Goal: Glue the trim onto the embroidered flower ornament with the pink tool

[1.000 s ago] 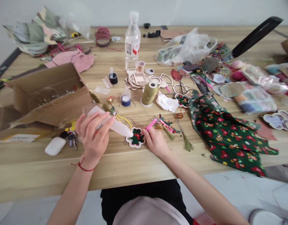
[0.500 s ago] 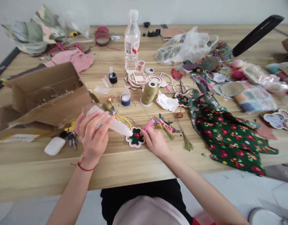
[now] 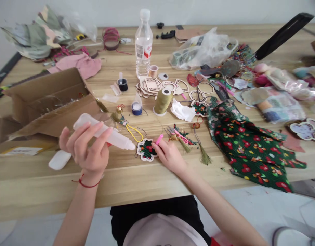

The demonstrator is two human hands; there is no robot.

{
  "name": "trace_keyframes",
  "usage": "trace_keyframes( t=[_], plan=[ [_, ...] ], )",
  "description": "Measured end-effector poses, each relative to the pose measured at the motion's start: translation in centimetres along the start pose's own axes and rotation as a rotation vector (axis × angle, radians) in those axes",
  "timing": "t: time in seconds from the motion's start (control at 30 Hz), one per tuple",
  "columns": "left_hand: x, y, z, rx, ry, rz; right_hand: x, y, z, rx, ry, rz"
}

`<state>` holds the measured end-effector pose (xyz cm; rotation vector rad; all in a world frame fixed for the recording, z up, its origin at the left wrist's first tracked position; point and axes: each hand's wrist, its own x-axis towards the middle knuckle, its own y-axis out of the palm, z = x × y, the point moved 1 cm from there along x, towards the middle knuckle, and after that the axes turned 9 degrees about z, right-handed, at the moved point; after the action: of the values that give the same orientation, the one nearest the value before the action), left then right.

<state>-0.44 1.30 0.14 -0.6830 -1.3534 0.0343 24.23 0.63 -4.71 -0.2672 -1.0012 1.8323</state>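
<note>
My left hand (image 3: pixel 87 147) is closed around a translucent white squeeze bottle (image 3: pixel 112 136), which is tilted with its nozzle pointing down to the right. Just right of the nozzle, and apart from it, a clover-shaped wooden ornament (image 3: pixel 146 152) filled with dark green printed fabric lies on the table. My right hand (image 3: pixel 171 155) pinches a short pink stick-like piece (image 3: pixel 159 139), with its fingertips at the ornament's right edge. A yellow cord loop (image 3: pixel 135 133) lies above the ornament. Pink-handled snips (image 3: pixel 181 136) and a tassel (image 3: pixel 205 155) lie beyond my right hand.
An open cardboard box (image 3: pixel 52 106) stands at the left. A thread spool (image 3: pixel 162 102), a water bottle (image 3: pixel 144 48) and wooden cutouts (image 3: pixel 152 85) stand or lie further back. Green floral fabric (image 3: pixel 252 150) spreads at the right, near the table's front edge.
My left hand has moved left with the squeeze bottle, so the nozzle has drawn away from over the clover ornament. My right hand stays at the ornament; the pink piece has shifted slightly.
</note>
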Motion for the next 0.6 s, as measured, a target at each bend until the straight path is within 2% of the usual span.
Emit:
trace_keyframes(
  t=[0.1, 0.2, 0.33, 0.43, 0.6],
  plan=[
    [0.0, -0.3, 0.5, 0.031, 0.045, -0.061, -0.3, -0.6, 0.6, 0.070, -0.010, -0.056],
    [-0.1, -0.6, 0.7, 0.040, 0.080, -0.054, -0.4, -2.0, 2.4, 0.169, -0.030, -0.207],
    [-0.2, -1.0, 0.9, 0.053, 0.134, -0.072, 0.1, -3.0, 5.7, 0.267, -0.166, -0.296],
    [-0.1, -1.1, 1.1, 0.053, 0.141, -0.084, 0.5, -2.1, 7.0, 0.256, -0.255, -0.367],
    [0.3, -1.2, 1.4, 0.125, 0.190, -0.135, 0.3, 0.8, 6.5, 0.233, -0.239, -0.430]
  ],
)
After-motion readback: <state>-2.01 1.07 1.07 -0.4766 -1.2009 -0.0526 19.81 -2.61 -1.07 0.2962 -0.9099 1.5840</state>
